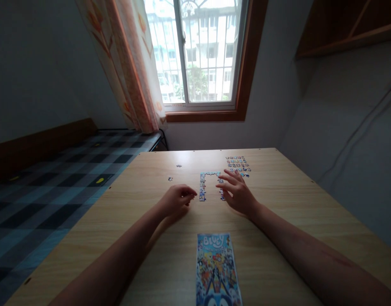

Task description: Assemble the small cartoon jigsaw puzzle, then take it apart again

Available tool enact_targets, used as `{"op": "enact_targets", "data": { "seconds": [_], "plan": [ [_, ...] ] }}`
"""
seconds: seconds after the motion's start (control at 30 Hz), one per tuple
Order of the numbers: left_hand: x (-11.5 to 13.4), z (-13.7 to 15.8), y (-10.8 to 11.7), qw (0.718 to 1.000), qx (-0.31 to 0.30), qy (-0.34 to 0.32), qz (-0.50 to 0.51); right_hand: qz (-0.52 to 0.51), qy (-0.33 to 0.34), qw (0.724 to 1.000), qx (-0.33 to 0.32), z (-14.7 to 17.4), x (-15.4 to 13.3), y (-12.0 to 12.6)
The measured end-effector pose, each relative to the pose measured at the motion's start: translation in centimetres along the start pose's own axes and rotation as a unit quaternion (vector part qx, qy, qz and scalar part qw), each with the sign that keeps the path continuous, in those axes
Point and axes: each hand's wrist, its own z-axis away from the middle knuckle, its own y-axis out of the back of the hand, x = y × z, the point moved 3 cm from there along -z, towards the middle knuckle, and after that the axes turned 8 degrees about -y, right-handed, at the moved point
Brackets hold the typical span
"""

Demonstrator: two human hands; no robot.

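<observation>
A partly joined jigsaw puzzle border lies on the table, with a left column, a top row and a right column. Just left of its left column is my left hand, its fingers curled and their tips together. Whatever those fingertips may hold is too small to make out. My right hand is spread over the right column, fingers apart and touching or hovering close to the pieces; it covers part of that column. Beyond it, loose puzzle pieces are laid out in rows.
Two stray puzzle pieces, one nearer and one farther, lie left of the border. A printed Bluey picture sheet lies at the front of the wooden table. A bed with a checked cover stands at left, below a window.
</observation>
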Motion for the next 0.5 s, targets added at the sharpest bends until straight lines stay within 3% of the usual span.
{"op": "enact_targets", "data": {
  "seconds": [0.1,0.23,0.5],
  "plan": [
    [-0.2,-0.3,-1.4,0.983,0.071,0.061,0.156,-0.007,0.012,1.000,0.011,-0.1,-0.8,0.4],
    [0.2,-0.3,-2.8,0.950,0.126,0.084,0.273,-0.037,0.015,0.999,-0.003,0.0,-2.7,0.4],
    [1.5,0.0,-3.9,0.928,0.091,0.094,0.348,-0.082,0.032,0.996,-0.020,0.4,-5.8,-0.1]
  ]
}}
